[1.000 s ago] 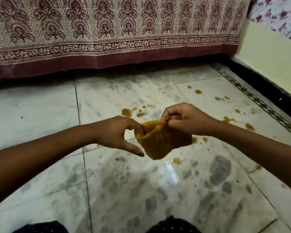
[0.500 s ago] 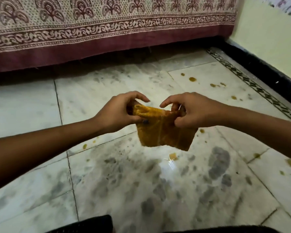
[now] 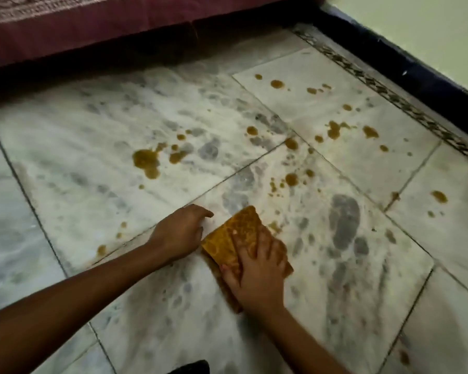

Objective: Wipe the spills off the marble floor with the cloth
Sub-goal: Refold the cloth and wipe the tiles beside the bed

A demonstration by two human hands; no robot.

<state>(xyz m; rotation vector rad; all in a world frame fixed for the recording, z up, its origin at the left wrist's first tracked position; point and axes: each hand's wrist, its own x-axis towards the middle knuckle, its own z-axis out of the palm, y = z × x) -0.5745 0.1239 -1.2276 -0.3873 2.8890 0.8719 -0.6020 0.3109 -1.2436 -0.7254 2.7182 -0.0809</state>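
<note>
A folded yellow-orange cloth point(image 3: 237, 233) lies flat on the white marble floor point(image 3: 92, 163). My right hand point(image 3: 257, 271) presses down on it with straight, spread fingers. Just left of the cloth, my left hand point(image 3: 180, 233) rests on the floor with loosely curled fingers and holds nothing. Several brown spills dot the marble beyond the cloth: a large blot point(image 3: 146, 161) to the upper left, drops point(image 3: 291, 179) straight ahead, and a splash point(image 3: 335, 129) further right. A small smear point(image 3: 274, 226) sits at the cloth's right edge.
A maroon patterned bedspread point(image 3: 92, 25) hangs down along the far side, with dark shadow under it. A dark skirting point(image 3: 416, 74) and patterned border strip point(image 3: 389, 95) run along the right wall. More drops point(image 3: 439, 197) lie at the far right.
The cloth, held up in the air between both hands before, now lies on the floor. My left hand has let go of it; my right hand presses it flat.
</note>
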